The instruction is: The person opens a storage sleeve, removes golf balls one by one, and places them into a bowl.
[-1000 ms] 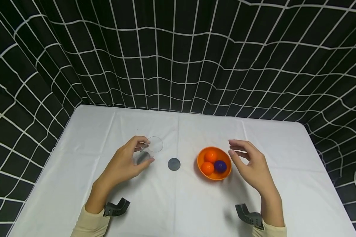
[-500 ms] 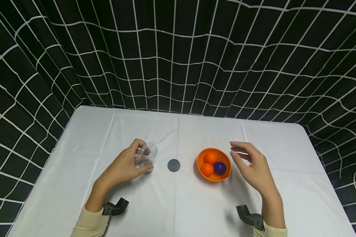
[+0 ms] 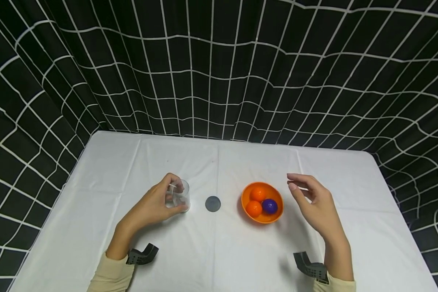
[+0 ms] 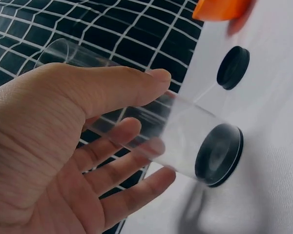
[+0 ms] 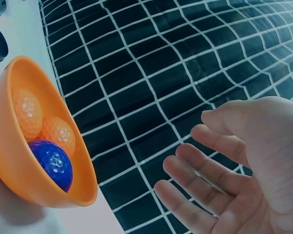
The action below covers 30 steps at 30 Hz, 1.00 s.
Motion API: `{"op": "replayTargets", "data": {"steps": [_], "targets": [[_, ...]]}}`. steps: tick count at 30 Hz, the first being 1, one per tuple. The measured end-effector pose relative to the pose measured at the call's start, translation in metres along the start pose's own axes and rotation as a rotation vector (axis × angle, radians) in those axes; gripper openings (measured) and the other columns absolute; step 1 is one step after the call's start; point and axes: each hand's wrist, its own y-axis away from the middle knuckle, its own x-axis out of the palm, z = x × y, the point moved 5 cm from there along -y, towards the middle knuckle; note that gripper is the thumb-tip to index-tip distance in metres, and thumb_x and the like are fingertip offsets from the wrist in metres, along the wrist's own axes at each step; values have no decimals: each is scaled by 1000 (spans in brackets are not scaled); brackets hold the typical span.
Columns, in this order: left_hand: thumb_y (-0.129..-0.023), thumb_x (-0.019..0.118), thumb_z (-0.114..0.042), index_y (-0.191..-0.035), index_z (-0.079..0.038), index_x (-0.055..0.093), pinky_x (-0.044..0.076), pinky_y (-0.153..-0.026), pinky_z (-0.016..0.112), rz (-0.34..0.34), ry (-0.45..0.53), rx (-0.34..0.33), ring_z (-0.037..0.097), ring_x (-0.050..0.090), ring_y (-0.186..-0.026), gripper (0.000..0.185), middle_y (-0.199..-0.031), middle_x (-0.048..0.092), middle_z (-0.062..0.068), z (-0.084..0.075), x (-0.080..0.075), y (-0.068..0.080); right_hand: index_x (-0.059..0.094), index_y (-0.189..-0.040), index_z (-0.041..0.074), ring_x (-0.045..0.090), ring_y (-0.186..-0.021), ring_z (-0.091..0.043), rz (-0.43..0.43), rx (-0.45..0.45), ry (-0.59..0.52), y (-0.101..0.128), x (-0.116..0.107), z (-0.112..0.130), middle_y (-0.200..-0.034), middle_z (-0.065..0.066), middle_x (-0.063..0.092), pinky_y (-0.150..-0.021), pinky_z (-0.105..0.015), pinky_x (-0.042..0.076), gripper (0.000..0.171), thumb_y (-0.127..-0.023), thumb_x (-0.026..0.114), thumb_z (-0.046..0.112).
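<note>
The left hand [image 3: 157, 205] curled around a clear cup [image 3: 178, 196] standing on the white counter [image 3: 211, 251], left of centre. The right hand [image 3: 315, 205] hovered spread and empty, right of the orange bowl [image 3: 261, 201].

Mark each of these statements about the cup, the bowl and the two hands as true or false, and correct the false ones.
1. The left hand grips a clear plastic cup. True.
2. The orange bowl holds three balls, all orange. False: two orange balls and one blue ball.
3. The right hand holds a ball. False: it is open and holds nothing, beside the bowl.
4. A dark round disc lies on the white tablecloth between the cup and the bowl. True.
5. The cup is full of balls. False: it looks empty; only a dark base shows at its bottom in the left wrist view.
</note>
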Motion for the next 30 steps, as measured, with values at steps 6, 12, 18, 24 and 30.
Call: {"op": "replayTargets", "data": {"steps": [6,12,18,24,30], "targets": [[-87,89,-23,-122,-24,50,56,-103,45,0,13,3,18,70,-106,52,-122,66,2,4,0,-2,70,-133,6,64,-109,14,0,2,-8,-1,-1,-2,-125,10,70,-96,-1,48,29,-105,67,14],[-86,89,-26,-143,-22,53,53,-109,48,-6,-107,19,21,67,-121,67,-131,69,5,4,-2,-1,68,-134,2,61,-109,18,-1,-5,8,-1,-1,-3,-130,-18,71,-96,1,46,32,-105,66,13],[-87,86,-19,-156,-18,48,48,-118,53,15,-271,18,29,57,-142,79,-153,58,5,3,-13,9,63,-141,2,57,-110,20,-24,-14,33,-1,-2,-6,-130,-20,72,-96,3,44,37,-105,66,13],[-94,75,-11,-151,-18,55,41,-120,58,-105,-368,2,36,54,-143,60,-151,59,8,2,-42,19,64,-141,5,63,-110,5,-125,-24,123,-2,-4,-13,-127,-18,72,-96,4,42,39,-102,68,8],[-95,75,-15,-144,-11,61,31,-124,60,-282,-441,68,40,47,-146,51,-150,58,14,2,-61,21,68,-136,7,64,-125,-33,-169,-16,247,-3,-4,-20,-134,-16,68,-111,-13,45,38,-98,70,7]]}}
